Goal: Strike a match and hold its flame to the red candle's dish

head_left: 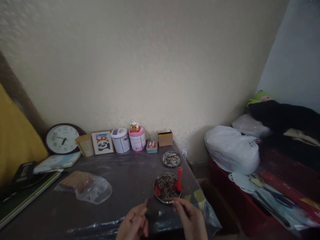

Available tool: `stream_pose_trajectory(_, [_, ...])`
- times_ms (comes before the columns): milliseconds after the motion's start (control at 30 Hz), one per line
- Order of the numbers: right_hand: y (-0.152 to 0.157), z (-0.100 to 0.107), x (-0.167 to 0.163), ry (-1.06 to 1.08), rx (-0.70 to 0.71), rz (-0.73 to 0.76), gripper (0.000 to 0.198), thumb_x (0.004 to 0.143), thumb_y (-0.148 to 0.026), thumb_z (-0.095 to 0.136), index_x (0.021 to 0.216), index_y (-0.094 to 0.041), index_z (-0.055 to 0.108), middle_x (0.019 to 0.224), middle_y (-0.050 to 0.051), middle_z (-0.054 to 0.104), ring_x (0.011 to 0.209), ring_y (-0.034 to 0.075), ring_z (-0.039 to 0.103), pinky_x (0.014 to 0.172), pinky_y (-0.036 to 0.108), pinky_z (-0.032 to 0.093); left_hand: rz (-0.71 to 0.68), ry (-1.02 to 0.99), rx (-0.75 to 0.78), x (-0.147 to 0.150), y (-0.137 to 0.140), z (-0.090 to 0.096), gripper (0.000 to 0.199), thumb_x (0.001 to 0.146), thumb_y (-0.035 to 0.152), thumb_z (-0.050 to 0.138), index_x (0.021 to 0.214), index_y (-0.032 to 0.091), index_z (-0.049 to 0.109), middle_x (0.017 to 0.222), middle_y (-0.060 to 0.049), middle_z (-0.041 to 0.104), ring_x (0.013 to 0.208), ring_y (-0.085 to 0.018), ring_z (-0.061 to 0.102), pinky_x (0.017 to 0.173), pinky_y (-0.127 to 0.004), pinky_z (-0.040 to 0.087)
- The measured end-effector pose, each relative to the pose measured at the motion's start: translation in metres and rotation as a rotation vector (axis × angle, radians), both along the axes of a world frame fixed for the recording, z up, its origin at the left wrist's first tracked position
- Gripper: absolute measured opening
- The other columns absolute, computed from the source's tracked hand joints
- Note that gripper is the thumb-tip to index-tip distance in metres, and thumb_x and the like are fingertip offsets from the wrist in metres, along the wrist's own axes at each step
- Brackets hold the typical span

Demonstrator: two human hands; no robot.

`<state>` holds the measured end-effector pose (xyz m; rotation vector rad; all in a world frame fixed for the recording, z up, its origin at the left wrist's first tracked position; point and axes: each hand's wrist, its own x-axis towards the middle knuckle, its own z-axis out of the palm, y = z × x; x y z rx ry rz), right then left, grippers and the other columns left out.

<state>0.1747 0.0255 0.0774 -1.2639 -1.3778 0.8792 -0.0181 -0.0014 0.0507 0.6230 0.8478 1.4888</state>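
Both of my hands are low at the front edge of a dark table (120, 186) covered in clear plastic. My left hand (133, 224) is pinched around a thin brownish stick (146, 202) that points up and right. My right hand (191, 218) has its fingers curled by the near rim of a round metal plate (157, 196). Whether it grips anything is too blurred to tell. The plate holds dark crumbly bits and an upright red candle (179, 179). A tiny orange glow (167, 202) shows at the plate's near edge, between my hands.
A second metal plate (171, 159) lies behind the first. Along the wall stand a clock (62, 138), a framed panda picture (102, 142), two tins (120, 140), a small cardboard box (165, 138) and a red card box (152, 146). A plastic bag with a brown block (85, 186) lies left. White bag (231, 148) and clutter fill the right.
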Motion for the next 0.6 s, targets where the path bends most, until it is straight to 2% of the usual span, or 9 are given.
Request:
stream_pose_trajectory(167, [0.003, 0.003, 0.005, 0.014, 0.023, -0.079, 0.041, 0.077, -0.054, 0.060, 0.086, -0.017, 0.076, 0.066, 0.004, 0.069, 0.064, 0.019, 0.063, 0.060, 0.023, 0.051, 0.129, -0.221, -0.118, -0.027, 0.007, 0.011, 0.040, 0.054, 0.043, 0.084, 0.082, 0.018, 0.072, 0.049, 0.006, 0.045, 0.047, -0.010, 0.044, 0.045, -0.024, 0.037])
stream_pose_trajectory(400, [0.009, 0.008, 0.009, 0.064, -0.058, -0.070, 0.035, 0.075, -0.050, 0.062, 0.077, -0.017, 0.073, 0.056, 0.001, 0.062, 0.056, 0.017, 0.055, 0.054, 0.023, 0.046, 0.159, -0.243, -0.123, -0.021, 0.005, 0.015, 0.038, 0.055, 0.040, 0.084, 0.085, 0.020, 0.074, 0.050, 0.006, 0.046, 0.048, -0.009, 0.044, 0.045, -0.023, 0.039])
stream_pose_trajectory(500, [0.009, 0.011, 0.012, 0.013, -0.055, -0.091, 0.033, 0.078, -0.048, 0.059, 0.074, -0.017, 0.071, 0.056, 0.002, 0.062, 0.055, 0.018, 0.057, 0.053, 0.024, 0.046, 0.182, -0.248, -0.121, -0.023, 0.006, 0.016, 0.040, 0.054, 0.039, 0.085, 0.088, 0.020, 0.074, 0.047, 0.007, 0.044, 0.045, -0.008, 0.042, 0.041, -0.022, 0.037])
stream_pose_trajectory(600, [0.009, 0.015, 0.014, -0.071, -0.027, -0.108, 0.035, 0.082, -0.044, 0.053, 0.063, -0.018, 0.066, 0.054, 0.003, 0.060, 0.053, 0.017, 0.057, 0.050, 0.023, 0.045, 0.195, -0.240, -0.116, -0.023, 0.007, 0.018, 0.042, 0.051, 0.041, 0.086, 0.086, 0.020, 0.075, 0.046, 0.006, 0.045, 0.043, -0.008, 0.042, 0.040, -0.021, 0.036])
